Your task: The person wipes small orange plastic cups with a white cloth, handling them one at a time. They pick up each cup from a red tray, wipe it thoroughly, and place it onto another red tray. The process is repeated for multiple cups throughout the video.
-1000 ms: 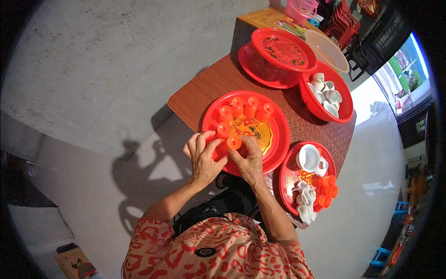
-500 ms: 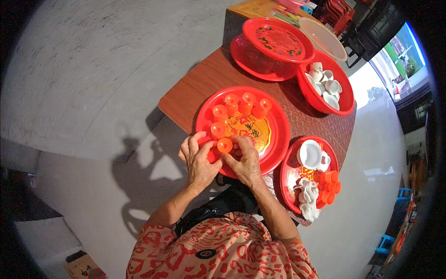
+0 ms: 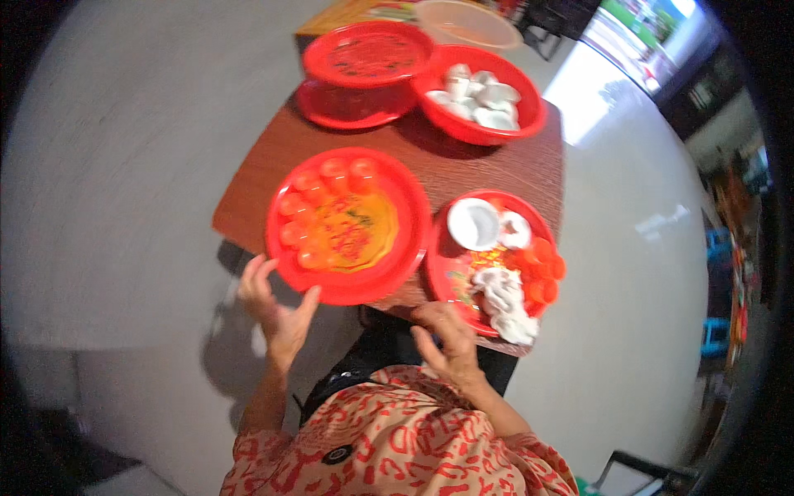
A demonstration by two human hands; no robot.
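Observation:
A round red tray [image 3: 411, 231] with a gold-patterned middle bears several small orange cups [image 3: 317, 257] in an arc along its left side. My left hand [image 3: 279, 312] is at the tray's near left rim, fingers spread and holding nothing. Over the table's front edge, my right hand [image 3: 449, 341] hovers near a second red tray [image 3: 440, 277], its fingers loosely bent and apart, with nothing seen in them. That tray carries a white bowl [image 3: 474, 225], a smaller white piece [image 3: 514, 231], a crumpled white cloth [image 3: 504, 302] and more orange cups [image 3: 542, 271]. Motion blurs the view slightly.
Behind stands a red basin [image 3: 531, 124] of white cups and bowls on the brown table [image 3: 248, 194]. Left of it, a patterned red tray [image 3: 372, 51] sits above another red dish [image 3: 351, 120]. A translucent basin [image 3: 467, 23] lies farther back.
Both hands have let go of the orange cup, which now stands in the row. My left hand has drawn back to the rim, and my right hand has moved toward the second tray.

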